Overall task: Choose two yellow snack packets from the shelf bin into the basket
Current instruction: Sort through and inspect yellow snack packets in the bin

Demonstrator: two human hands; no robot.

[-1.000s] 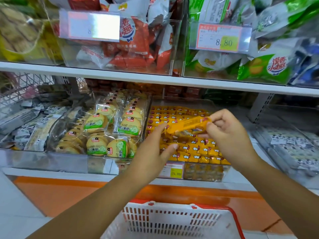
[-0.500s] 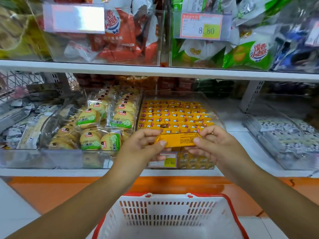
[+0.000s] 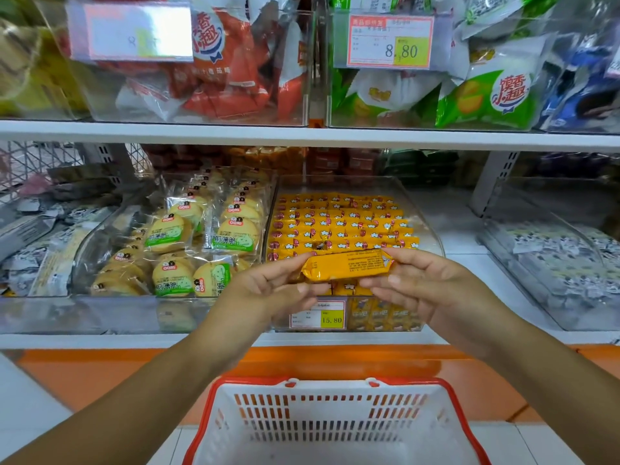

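A yellow snack packet (image 3: 349, 265) is held level in front of the clear shelf bin (image 3: 431, 229), its printed back side facing me. My left hand (image 3: 268, 293) pinches its left end and my right hand (image 3: 426, 286) pinches its right end. Behind it the bin holds several rows of yellow snack packets (image 3: 339, 219). A white basket with a red rim (image 3: 335, 384) sits directly below my hands, and its visible inside looks bare.
A price tag reading 15.80 (image 3: 317, 315) is fixed to the bin's front. Left of it a clear bin holds green-labelled round biscuits (image 3: 188, 250). Another clear bin (image 3: 553, 256) stands to the right. The upper shelf (image 3: 302, 135) carries red and green snack bags.
The packet has been turned from tilted to level, and both hands have brought it down and nearer, in front of the bin. My left hand now pinches its end.
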